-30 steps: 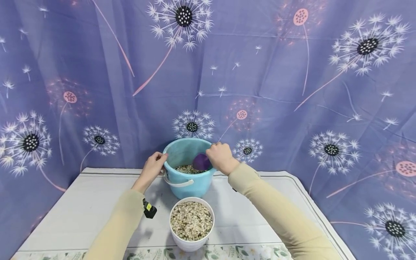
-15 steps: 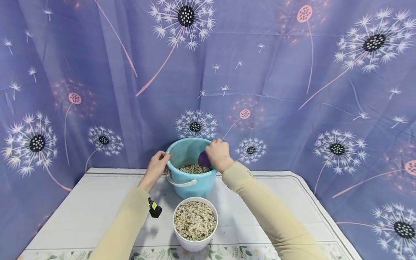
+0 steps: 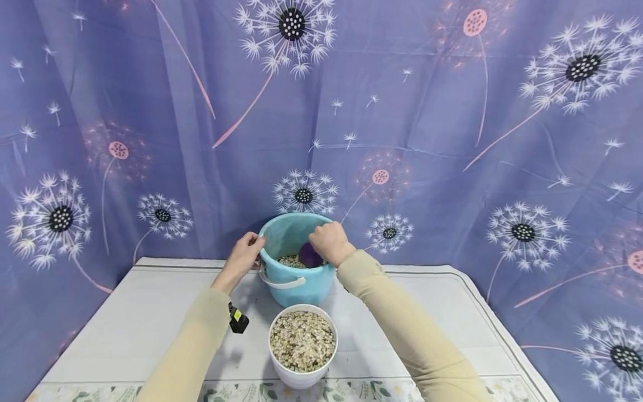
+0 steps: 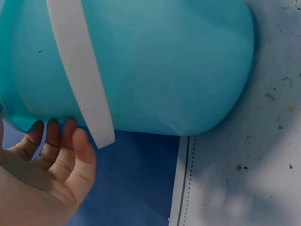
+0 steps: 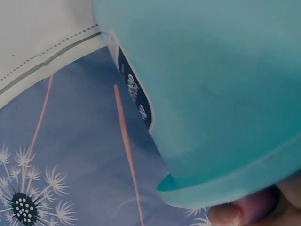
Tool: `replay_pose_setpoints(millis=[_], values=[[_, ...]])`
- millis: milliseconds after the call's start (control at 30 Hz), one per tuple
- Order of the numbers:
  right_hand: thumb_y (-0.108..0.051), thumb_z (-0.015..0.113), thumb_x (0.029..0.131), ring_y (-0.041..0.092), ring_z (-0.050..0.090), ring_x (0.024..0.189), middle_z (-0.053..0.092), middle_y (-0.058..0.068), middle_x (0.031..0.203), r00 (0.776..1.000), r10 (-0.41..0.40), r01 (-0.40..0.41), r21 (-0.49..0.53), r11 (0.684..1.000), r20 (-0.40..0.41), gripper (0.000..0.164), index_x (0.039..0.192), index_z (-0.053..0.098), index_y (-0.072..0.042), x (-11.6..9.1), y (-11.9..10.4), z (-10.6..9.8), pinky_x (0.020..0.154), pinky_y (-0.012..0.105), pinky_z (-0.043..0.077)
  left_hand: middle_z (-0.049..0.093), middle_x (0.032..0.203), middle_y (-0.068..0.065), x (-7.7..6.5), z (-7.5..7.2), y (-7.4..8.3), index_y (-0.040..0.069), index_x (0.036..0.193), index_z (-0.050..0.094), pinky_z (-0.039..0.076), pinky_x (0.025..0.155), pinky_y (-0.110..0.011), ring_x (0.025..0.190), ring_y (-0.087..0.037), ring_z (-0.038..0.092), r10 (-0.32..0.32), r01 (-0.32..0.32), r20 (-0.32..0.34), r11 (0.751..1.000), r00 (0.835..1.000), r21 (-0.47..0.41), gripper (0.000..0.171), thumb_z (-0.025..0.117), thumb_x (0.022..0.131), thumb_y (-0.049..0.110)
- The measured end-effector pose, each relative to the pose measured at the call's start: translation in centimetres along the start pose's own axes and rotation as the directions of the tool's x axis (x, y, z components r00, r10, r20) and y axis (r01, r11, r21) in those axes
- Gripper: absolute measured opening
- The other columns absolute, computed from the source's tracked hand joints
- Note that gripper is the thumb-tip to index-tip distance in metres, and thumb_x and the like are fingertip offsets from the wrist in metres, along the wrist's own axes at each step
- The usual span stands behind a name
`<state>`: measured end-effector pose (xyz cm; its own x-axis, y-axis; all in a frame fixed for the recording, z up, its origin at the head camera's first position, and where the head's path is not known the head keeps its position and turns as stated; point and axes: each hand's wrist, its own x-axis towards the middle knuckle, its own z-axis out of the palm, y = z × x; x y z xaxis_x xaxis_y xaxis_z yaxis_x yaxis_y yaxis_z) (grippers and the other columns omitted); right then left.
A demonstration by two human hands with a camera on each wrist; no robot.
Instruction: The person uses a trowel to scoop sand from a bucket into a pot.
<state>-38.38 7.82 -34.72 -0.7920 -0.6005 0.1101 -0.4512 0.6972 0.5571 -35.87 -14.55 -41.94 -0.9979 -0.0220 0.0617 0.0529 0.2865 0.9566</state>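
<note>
A light blue bucket [image 3: 296,282] with a white handle [image 3: 282,284] stands at the back of the table, loose flaky grain [image 3: 290,261] in its bottom. My left hand [image 3: 243,258] pinches its rim on the left, thumb over the edge; in the left wrist view the fingers [image 4: 51,139] lie along the outside below the rim. At the right side, my right hand [image 3: 331,243] is curled round the handle of a purple scoop [image 3: 309,254], whose bowl sits low inside by the grain. The right wrist view shows only fingertips [image 5: 225,215] and a bit of purple past the rim.
In front of the bucket stands a white tub [image 3: 297,379] heaped with the same grain [image 3: 302,341]. A white cloth [image 3: 161,318] with a floral front border covers the table. Directly behind hangs a purple dandelion curtain [image 3: 241,184]. Crumbs [image 4: 269,96] dot the cloth beside the bucket.
Inside the bucket, the purple scoop went toward the right wall, then came back left with my right hand. My left hand stays on the rim. The head view has shifted slightly.
</note>
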Motion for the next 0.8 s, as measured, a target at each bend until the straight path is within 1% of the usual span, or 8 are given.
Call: replay_pose_setpoints(millis=[167,267,367,433,500,600,700,800], values=[[-0.018,0.06,0.096,0.017,0.058,0.058,0.063,0.0,0.07,0.992,-0.061,0.054,0.065,0.996,0.108,0.021,0.076,0.067,-0.019,-0.5,1.0,-0.7,0.056,0.037,0.055,0.052,0.097,-0.013,0.2,0.1,0.3,0.003,0.12,0.052,0.055,0.071,-0.044,0.083,-0.024,0.056,-0.016,0.016,0.016,1.0,1.0,-0.002,0.04,0.047,0.102,0.039],[-0.025,0.064,0.094,0.02,0.062,0.069,0.066,0.002,0.081,0.981,-0.086,0.061,0.146,0.987,0.172,0.012,0.086,0.069,-0.017,-0.7,1.6,-1.2,0.064,0.04,0.056,0.053,0.098,-0.013,0.2,0.1,0.2,0.003,0.119,0.053,0.055,0.067,-0.039,0.083,-0.024,0.057,-0.02,0.02,0.007,1.0,1.0,-0.004,0.039,0.048,0.102,0.038],[-0.032,0.068,0.092,0.021,0.065,0.081,0.068,0.003,0.088,0.976,-0.11,0.063,0.235,0.97,0.191,0.017,0.09,0.069,-0.016,-1.1,2.1,-1.6,0.073,0.043,0.056,0.053,0.098,-0.013,0.1,0.1,0.1,0.003,0.118,0.053,0.055,0.064,-0.035,0.084,-0.024,0.057,-0.015,0.015,0.004,1.0,1.0,-0.003,0.038,0.048,0.102,0.038],[-0.036,0.071,0.09,0.019,0.065,0.081,0.068,-0.001,0.084,0.971,-0.132,0.065,0.308,0.949,0.201,0.019,0.085,0.07,-0.017,-1.4,2.5,-1.9,0.075,0.041,0.056,0.053,0.097,-0.013,0.1,0.2,0.1,0.003,0.118,0.053,0.055,0.065,-0.035,0.084,-0.025,0.057,-0.014,0.014,0.006,1.0,1.0,-0.005,0.039,0.048,0.102,0.038],[-0.038,0.072,0.089,0.014,0.06,0.069,0.062,-0.006,0.071,0.964,-0.17,0.08,0.382,0.921,0.206,0.025,0.073,0.068,-0.02,-1.5,2.9,-2.1,0.069,0.036,0.054,0.053,0.096,-0.013,0.1,0.2,0.1,0.003,0.116,0.053,0.055,0.066,-0.038,0.083,-0.025,0.057,-0.011,0.011,0.001,1.0,1.0,-0.01,0.038,0.048,0.101,0.038],[-0.037,0.073,0.089,0.008,0.043,0.049,0.044,-0.011,0.051,0.952,-0.236,0.115,0.492,0.863,0.192,0.041,0.054,0.057,-0.022,-1.7,3.5,-2.2,0.053,0.027,0.044,0.052,0.095,-0.012,0.1,0.1,0.1,0.004,0.115,0.054,0.055,0.067,-0.041,0.081,-0.025,0.057,-0.011,0.01,-0.007,1.0,1.0,-0.015,0.038,0.049,0.101,0.039],[-0.032,0.073,0.09,0.006,0.028,0.042,0.032,-0.011,0.044,0.94,-0.3,0.146,0.6,0.786,0.164,0.052,0.047,0.046,-0.019,-1.9,4.1,-1.9,0.045,0.022,0.031,0.052,0.094,-0.012,0.1,0.1,0.1,0.004,0.114,0.054,0.055,0.069,-0.044,0.079,-0.024,0.057,-0.017,0.017,-0.011,1.0,1.0,-0.009,0.037,0.049,0.101,0.039],[-0.031,0.072,0.09,0.004,0.027,0.04,0.037,-0.011,0.042,0.928,-0.345,0.16,0.687,0.708,0.14,0.049,0.049,0.054,-0.014,-2.0,4.8,-1.7,0.041,0.018,0.027,0.052,0.094,-0.012,0.2,0.1,0.1,0.004,0.113,0.054,0.055,0.069,-0.043,0.077,-0.023,0.056,-0.017,0.017,-0.015,1.0,1.0,0.003,0.036,0.049,0.101,0.039]])
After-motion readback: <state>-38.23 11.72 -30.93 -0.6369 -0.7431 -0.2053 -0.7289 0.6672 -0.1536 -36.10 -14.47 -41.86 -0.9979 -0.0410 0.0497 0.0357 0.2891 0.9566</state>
